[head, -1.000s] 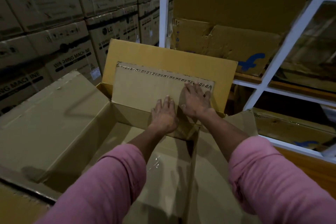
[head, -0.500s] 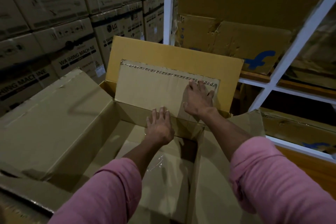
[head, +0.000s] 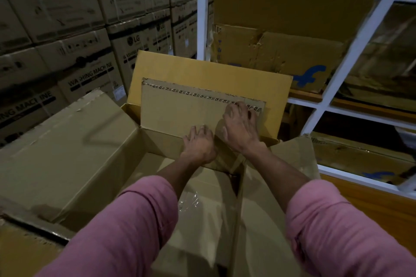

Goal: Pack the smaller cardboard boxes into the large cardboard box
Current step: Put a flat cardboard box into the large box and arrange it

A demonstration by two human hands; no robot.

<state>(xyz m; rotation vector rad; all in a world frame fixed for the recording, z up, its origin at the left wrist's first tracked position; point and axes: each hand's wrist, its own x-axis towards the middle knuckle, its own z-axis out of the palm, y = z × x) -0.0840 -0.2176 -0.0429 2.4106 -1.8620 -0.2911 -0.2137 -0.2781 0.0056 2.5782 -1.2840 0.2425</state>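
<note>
Cardboard fills the head view: a large open box (head: 74,155) sits below the camera, its far flap (head: 225,74) standing upright. Against that flap leans a smaller flattened box (head: 180,110), upright at the far end of the large box, with a printed tape strip (head: 191,93) along its top edge. The left hand (head: 199,144) rests on the lower part of the flattened box, fingers spread and slightly bent. The right hand (head: 242,127) lies flat higher up, just beside the left, fingertips reaching the tape strip. Both arms wear pink sleeves (head: 126,227). Stacked washing-machine cartons (head: 90,69) stand to the left; a white rack (head: 319,108) with more cardboard stands to the right.
</note>
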